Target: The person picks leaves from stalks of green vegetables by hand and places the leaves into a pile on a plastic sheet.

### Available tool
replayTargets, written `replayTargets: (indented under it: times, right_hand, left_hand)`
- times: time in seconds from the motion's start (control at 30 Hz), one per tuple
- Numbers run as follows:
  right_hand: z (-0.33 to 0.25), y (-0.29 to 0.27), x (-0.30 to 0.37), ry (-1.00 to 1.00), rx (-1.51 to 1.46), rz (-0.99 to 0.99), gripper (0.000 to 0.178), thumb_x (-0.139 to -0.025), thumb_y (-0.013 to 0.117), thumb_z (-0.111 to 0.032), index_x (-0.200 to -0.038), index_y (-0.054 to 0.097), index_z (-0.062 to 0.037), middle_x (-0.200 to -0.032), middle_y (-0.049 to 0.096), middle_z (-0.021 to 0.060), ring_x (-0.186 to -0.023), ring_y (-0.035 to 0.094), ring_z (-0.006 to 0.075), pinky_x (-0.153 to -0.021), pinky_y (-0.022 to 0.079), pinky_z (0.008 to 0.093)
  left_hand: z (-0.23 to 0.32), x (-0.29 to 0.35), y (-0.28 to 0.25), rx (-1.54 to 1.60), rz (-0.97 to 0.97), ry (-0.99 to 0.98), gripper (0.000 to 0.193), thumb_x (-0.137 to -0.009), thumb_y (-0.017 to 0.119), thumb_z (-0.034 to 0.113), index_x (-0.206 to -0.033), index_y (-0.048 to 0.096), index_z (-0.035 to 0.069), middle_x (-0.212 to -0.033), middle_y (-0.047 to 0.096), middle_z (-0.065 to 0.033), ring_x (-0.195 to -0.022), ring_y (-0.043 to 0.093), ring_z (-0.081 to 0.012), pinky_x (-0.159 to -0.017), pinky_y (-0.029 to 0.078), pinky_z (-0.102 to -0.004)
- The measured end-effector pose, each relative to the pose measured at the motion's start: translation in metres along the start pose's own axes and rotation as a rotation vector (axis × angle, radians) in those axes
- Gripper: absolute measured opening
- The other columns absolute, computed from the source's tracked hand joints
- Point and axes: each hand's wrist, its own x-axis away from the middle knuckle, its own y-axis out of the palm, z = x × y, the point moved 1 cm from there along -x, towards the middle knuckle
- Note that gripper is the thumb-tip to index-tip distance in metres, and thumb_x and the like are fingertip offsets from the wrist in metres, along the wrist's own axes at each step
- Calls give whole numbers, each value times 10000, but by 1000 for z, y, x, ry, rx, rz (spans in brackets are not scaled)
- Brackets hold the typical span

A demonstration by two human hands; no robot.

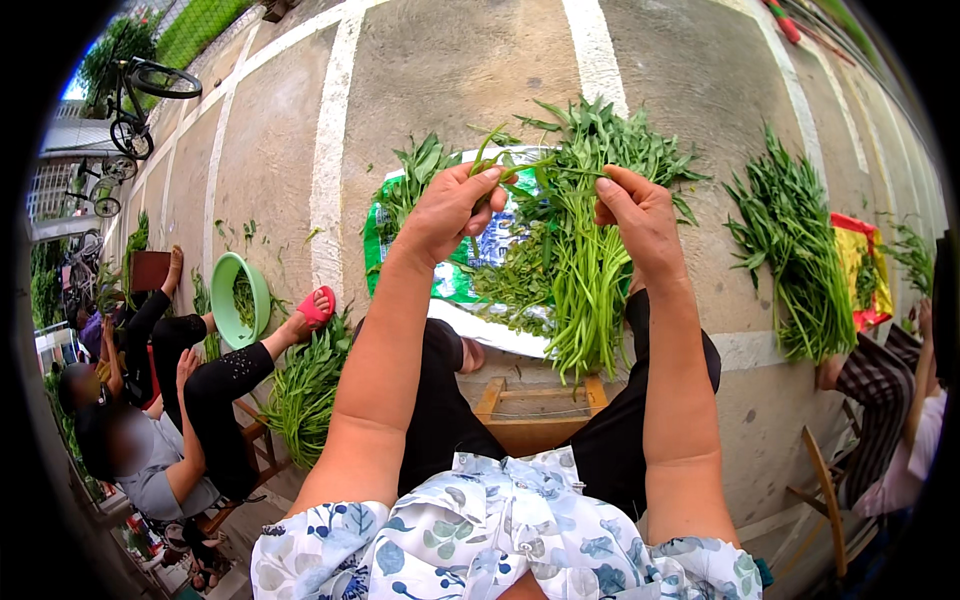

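Observation:
My left hand (458, 205) is closed round a few green water spinach stems (483, 155) that stick out above the thumb. My right hand (638, 215) pinches the thin end of a sprig (578, 173) between thumb and forefinger, level with the left hand. Below my hands, a large heap of long-stemmed water spinach (588, 290) lies on a white, green and blue plastic sheet (455, 285). Loose picked leaves (515, 275) are scattered on the sheet beside the stems, and more leafy greens (415, 180) rest at its left edge.
A wooden stool (535, 405) stands between my knees. To the left, a seated person in a pink sandal (317, 307) has a pale green basin (240, 300) and a bundle of greens (305, 395). On the right lie another bundle (790, 250), a red-yellow bag (862, 270) and a chair (825, 500).

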Motion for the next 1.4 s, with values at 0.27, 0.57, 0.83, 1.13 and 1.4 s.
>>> replayTargets:
  times: [0.27, 0.57, 0.83, 1.13, 1.4]
  right_hand:
    - [-10, -15, 1, 217, -445, -96, 416, -845, 591, -125, -1210, 436, 2, -739, 580, 23, -642, 577, 103, -587, 493, 258]
    - [5, -31, -14, -13, -617, 222, 245, -863, 554, -81, -1092, 478, -42, -703, 528, 6, -616, 527, 99, -564, 470, 254]
    - [-4, -8, -5, 35, -368, 122, 180, -861, 582, -125, -1015, 556, -35, -725, 548, -14, -632, 538, 84, -570, 462, 233]
    - [6, -1, 6, 83, -213, 60, 191, -867, 577, -122, -1018, 567, -6, -729, 557, 5, -638, 545, 91, -567, 450, 242]
    - [11, 10, 7, 105, -176, 58, 207, -862, 589, -128, -1028, 580, -4, -757, 582, 16, -650, 559, 95, -570, 458, 243]
  left_hand:
    - [8, 8, -15, -50, -7, -12, 187, -927, 467, 179, -941, 549, 11, -604, 504, 25, -390, 328, -20, -353, 255, -165]
    - [12, 17, -39, -265, 41, 2, 164, -915, 482, 169, -856, 559, 37, -584, 523, 22, -418, 379, -26, -371, 289, -172]
    - [8, 14, -117, -824, 452, 71, 202, -909, 463, 209, -842, 549, 39, -587, 528, 7, -436, 406, -65, -416, 337, -233]
    - [-155, -5, -251, -1070, 739, -12, 303, -823, 540, 214, -1091, 543, 72, -967, 624, -181, -929, 586, -344, -804, 451, -420]
    - [-269, 19, -249, -1069, 589, -560, 470, -772, 586, 170, -1228, 487, 115, -1160, 555, -181, -1083, 524, -330, -909, 422, -399]
